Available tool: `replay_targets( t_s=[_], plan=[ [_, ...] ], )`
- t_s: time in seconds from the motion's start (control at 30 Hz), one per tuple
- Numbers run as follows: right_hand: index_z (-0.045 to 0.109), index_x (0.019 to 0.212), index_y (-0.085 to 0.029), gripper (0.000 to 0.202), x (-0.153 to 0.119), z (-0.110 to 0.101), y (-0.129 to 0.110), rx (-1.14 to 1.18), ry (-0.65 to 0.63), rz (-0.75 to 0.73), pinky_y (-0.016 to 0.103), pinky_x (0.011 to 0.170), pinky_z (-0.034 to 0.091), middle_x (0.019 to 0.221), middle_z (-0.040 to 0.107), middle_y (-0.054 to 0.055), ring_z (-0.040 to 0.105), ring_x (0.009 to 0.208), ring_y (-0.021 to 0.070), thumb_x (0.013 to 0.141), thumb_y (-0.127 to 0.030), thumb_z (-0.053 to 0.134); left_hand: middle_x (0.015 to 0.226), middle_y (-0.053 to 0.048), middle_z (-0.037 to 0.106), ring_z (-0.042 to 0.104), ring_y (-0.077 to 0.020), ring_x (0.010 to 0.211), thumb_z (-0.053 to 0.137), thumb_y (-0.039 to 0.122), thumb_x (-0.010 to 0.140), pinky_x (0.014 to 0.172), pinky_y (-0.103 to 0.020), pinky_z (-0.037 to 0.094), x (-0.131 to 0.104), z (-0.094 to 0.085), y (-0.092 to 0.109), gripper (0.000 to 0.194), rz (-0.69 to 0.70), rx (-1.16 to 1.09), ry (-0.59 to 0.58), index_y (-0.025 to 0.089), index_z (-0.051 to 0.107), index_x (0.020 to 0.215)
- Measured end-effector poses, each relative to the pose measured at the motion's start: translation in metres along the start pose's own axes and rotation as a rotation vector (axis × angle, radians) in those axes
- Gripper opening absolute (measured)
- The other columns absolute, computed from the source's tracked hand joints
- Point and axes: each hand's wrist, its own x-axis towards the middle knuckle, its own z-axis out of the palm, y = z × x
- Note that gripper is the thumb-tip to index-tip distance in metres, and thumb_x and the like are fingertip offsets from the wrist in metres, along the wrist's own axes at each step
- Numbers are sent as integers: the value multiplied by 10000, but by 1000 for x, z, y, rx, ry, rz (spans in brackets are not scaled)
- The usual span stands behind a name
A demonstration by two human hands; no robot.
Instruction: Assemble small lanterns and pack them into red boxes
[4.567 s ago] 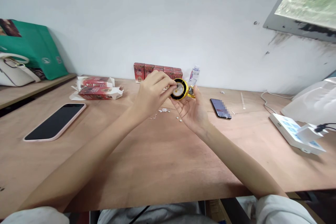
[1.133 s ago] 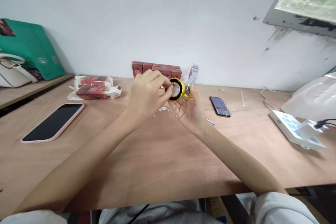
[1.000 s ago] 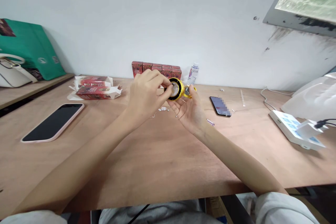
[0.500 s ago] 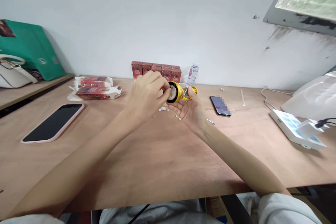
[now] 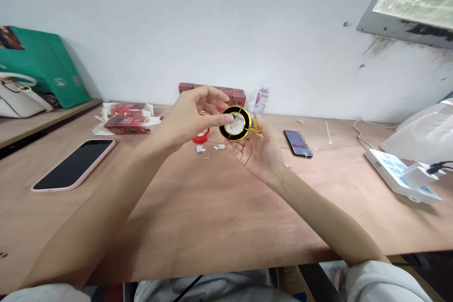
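Note:
My right hand (image 5: 260, 158) is wrapped around a shiny gold, waisted object (image 5: 253, 126), whose black ring-shaped end with a white centre faces me. My left hand (image 5: 196, 113) has its fingers apart, and its thumb presses on the white centre of that end. Just beneath the left hand a red round piece (image 5: 200, 138) stands on the table, partly hidden by the hand. Small white parts (image 5: 221, 146) and thin wire bits lie on the wood in front of it.
Red boxes (image 5: 239, 97) line the wall beside a clear bottle (image 5: 261, 99). Opened red cartons (image 5: 127, 125) and a pink-edged phone (image 5: 74, 165) lie left. To the right are another phone (image 5: 295, 141) and a white power strip (image 5: 399, 174). The wooden table (image 5: 212, 226) ends near my lap.
The gold object has turned so its black ring end faces me more. My left fingers have lifted and spread from their pinch at that end, uncovering the red piece.

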Motion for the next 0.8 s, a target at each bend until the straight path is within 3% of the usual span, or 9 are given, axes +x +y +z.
replay_targets(
  t_s=[0.17, 0.27, 0.6, 0.8],
  plan=[
    [602, 948, -123, 409, -10, 9, 0, 3, 9, 38, 280, 695, 584, 754, 702, 77, 688, 715, 163, 892, -473, 398, 1008, -71, 674, 629, -211, 884, 751, 400, 615, 777, -356, 513, 2, -4, -2, 473, -173, -237, -208, 195, 657, 1031],
    [594, 959, -128, 396, -17, 14, -1, 36, 28, 35, 255, 672, 585, 748, 698, 57, 679, 679, 140, 889, -474, 414, 979, -84, 689, 638, -230, 883, 734, 426, 630, 779, -374, 520, 2, 0, -5, 441, -203, -317, -266, 181, 681, 993],
    [586, 1018, -156, 384, -37, 24, -2, 56, 22, 12, 243, 655, 586, 762, 687, 32, 666, 646, 125, 857, -490, 488, 835, -95, 705, 660, -233, 791, 650, 394, 686, 682, -374, 548, -3, 9, -1, 300, -92, -356, -292, 156, 703, 859],
    [586, 1031, -149, 371, -36, 24, 0, 66, 57, 0, 235, 673, 577, 778, 683, 35, 661, 666, 118, 866, -465, 484, 832, -78, 698, 659, -211, 776, 577, 335, 693, 697, -365, 552, -6, 12, 5, 236, -152, -325, -267, 169, 683, 821]
  ],
)
